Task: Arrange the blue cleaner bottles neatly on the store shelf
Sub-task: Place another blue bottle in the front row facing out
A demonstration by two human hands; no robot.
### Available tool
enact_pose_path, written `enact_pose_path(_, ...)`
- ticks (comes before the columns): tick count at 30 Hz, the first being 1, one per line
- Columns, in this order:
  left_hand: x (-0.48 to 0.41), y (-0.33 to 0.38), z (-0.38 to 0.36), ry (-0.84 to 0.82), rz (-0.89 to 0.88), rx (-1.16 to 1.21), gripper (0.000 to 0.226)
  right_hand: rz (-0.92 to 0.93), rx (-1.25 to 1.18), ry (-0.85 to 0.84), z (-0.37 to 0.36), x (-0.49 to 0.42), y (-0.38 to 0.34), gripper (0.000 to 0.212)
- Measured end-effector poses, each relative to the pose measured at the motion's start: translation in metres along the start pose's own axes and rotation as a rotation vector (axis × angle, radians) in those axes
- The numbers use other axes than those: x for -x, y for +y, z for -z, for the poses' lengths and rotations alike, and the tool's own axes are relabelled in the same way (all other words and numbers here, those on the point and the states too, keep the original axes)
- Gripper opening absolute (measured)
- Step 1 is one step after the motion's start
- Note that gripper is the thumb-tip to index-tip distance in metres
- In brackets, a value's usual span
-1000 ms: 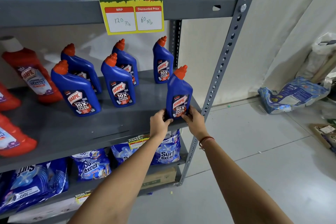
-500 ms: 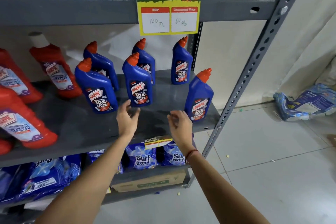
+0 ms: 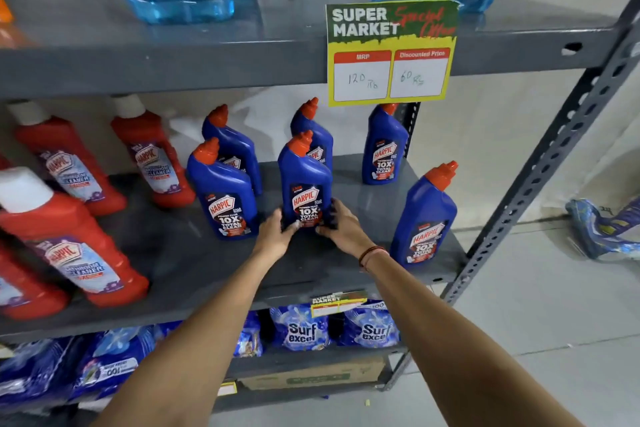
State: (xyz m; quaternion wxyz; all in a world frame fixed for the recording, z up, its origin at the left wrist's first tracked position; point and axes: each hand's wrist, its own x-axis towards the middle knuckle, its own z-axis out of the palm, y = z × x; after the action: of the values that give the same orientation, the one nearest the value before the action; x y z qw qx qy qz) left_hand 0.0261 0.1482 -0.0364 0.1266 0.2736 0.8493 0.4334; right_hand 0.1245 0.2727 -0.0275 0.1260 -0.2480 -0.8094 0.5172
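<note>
Gripping glossy blue plastic bottle (image 3: 304, 189), angled orange cap: left hand (image 3: 275, 236), right hand (image 3: 341, 227) clasp base; grey metal shelf (image 3: 207, 263).

Both arms outstretched, left hand (image 3: 275, 236) and right hand (image 3: 341, 227) cupped inward, fingers curled

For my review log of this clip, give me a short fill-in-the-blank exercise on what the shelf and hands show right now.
1. Both hands, left hand and right hand, grip the base of one ____ cleaner bottle.
2. The caps on the blue bottles are ____.
3. The price sign gives a discounted price of ____ Rs.
4. The red bottles have ____ caps.

Missing words: blue; orange; 60; white
</note>
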Motion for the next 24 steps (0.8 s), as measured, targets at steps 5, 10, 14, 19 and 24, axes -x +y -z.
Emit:
enact_pose_path(5,0.027,0.004,-0.006,-0.011,-0.036,0.053,0.042,0.016,-0.004,0.057,0.003,0.025,0.003,0.062)
enact_pose_path(10,0.053,0.012,-0.013,0.015,-0.069,0.137,0.039,0.059,0.052,0.129,0.006,0.054,0.011,0.053)
enact_pose_path(14,0.072,0.013,-0.017,-0.008,-0.09,0.145,0.034,0.071,0.081,0.147,0.01,0.075,0.016,0.048)
enact_pose_path(19,0.084,0.014,-0.019,-0.007,-0.109,0.124,0.035,0.058,0.059,0.134,0.015,0.089,0.014,0.051)
enact_pose_path(24,0.091,0.014,-0.02,-0.008,-0.12,0.138,0.039,0.051,0.057,0.134,0.015,0.094,0.014,0.052)
